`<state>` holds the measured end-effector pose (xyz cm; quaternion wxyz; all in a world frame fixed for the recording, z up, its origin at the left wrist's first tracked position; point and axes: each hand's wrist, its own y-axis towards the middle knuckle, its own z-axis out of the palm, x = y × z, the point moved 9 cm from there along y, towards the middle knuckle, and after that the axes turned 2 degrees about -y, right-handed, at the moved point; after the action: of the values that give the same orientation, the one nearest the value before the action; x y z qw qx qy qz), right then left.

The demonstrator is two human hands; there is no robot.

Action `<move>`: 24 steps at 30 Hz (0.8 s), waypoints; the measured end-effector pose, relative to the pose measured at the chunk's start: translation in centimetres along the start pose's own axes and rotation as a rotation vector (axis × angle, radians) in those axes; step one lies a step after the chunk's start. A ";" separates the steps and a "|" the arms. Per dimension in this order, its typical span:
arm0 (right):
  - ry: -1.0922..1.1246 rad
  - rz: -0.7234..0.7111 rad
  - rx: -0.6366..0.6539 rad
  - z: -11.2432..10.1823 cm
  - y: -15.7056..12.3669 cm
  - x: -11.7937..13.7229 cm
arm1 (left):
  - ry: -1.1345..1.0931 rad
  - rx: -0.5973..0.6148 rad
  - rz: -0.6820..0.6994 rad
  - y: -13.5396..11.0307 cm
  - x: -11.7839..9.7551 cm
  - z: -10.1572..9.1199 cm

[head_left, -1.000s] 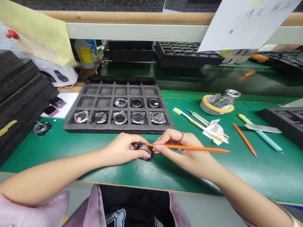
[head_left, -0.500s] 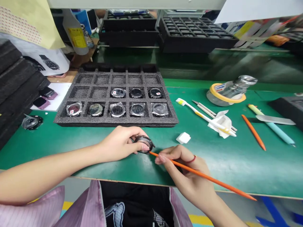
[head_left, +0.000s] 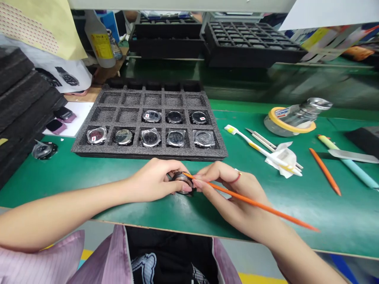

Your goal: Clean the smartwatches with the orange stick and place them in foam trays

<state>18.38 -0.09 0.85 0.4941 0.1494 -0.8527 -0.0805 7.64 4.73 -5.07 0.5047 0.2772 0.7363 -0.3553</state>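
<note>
Between the thumb and fingers of my left hand (head_left: 161, 179) is a round dark watch case (head_left: 182, 178), held just above the green bench. My right hand (head_left: 233, 193) pinches a long thin orange stick (head_left: 254, 203) near its front end. The stick's tip meets the upper part of the case's rim; its tail points down to the right. Behind my hands a grey foam tray (head_left: 118, 115) carries several watch cases in its front two rows, some wrapped in clear film. One film-covered watch case (head_left: 205, 138) sits in its front right compartment.
To the right lie a toothbrush (head_left: 257, 146), crumpled white tissue (head_left: 286, 157), a shorter orange stick (head_left: 325, 171) and a knife blade (head_left: 353, 155). A metal-topped bottle (head_left: 310, 110) leans in a yellow-rimmed tub (head_left: 274, 124). Black foam stacks (head_left: 23, 102) stand left, beside another watch case (head_left: 44, 150).
My right hand has moved up, shifting the orange stick's tip from the lower right of the watch case to its upper rim. The white block is now mostly hidden behind my right hand.
</note>
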 end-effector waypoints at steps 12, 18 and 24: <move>0.035 0.147 0.133 -0.4 0.4 -1.0 | -0.005 0.004 -0.019 -0.1 0.0 -0.1; -0.003 0.142 -0.292 -0.4 -5.3 -1.2 | -0.090 -0.021 -0.014 -0.2 0.2 0.1; 0.005 0.221 -0.459 0.4 -7.0 -1.9 | -0.066 -0.020 -0.012 -0.1 0.3 0.0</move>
<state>20.16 -6.05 -2.91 0.5229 -0.0606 -0.8220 -0.2172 7.49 4.70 -5.37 0.5296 0.2558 0.7244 -0.3597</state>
